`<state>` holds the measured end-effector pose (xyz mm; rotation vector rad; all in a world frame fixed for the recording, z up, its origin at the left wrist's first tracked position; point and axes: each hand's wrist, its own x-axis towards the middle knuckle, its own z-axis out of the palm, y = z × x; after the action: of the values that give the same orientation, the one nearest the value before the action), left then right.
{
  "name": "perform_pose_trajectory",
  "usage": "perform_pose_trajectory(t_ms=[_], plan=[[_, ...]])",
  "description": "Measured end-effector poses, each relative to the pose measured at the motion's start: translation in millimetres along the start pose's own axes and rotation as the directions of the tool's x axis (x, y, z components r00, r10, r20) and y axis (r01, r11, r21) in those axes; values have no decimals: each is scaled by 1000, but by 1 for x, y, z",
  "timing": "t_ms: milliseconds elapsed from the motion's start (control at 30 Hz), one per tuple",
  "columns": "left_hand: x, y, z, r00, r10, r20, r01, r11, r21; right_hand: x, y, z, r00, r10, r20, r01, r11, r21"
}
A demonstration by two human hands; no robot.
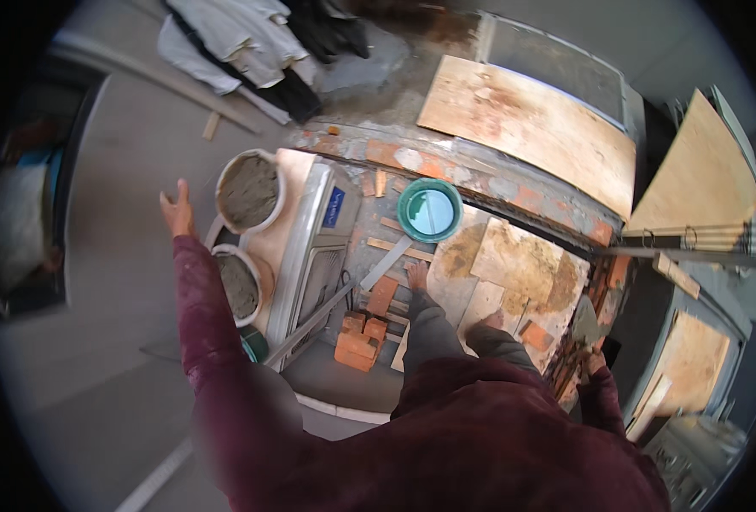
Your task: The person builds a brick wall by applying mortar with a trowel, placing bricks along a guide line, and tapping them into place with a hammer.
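Observation:
My left hand (179,213) is raised beside the grey wall at the left, fingers apart with nothing in them. To its right, two buckets of grey mortar stand on a wooden board; the far bucket (282,189) is nearest the hand, the second bucket (264,294) nearer to me. At my right side, my right hand (596,362) is closed around the handle of a trowel (584,323), whose grey blade points away from me. Part of the grip is hidden by my sleeve.
My bare feet stand by stained plywood sheets (523,264). Ahead is a green bucket (456,213) of water, with a flat grey strip (386,263) running toward me. Stacked orange bricks (358,345) sit left of my legs. A low brick ledge (514,192) crosses beyond, with a plywood panel (532,128) behind.

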<state>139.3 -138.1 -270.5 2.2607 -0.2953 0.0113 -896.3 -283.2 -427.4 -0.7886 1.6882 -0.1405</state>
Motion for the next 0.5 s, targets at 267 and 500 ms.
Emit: perform_pose_trajectory(t_ms=[267,500], plan=[[126,-86,70,819,-212,534,128,973,190,-62,-13,64,928,289,-236,-333,926,-176],[48,-36,96,730,-220,647,-104,900,424,-135,89,127,794,595,-124,-600,800,-1]])
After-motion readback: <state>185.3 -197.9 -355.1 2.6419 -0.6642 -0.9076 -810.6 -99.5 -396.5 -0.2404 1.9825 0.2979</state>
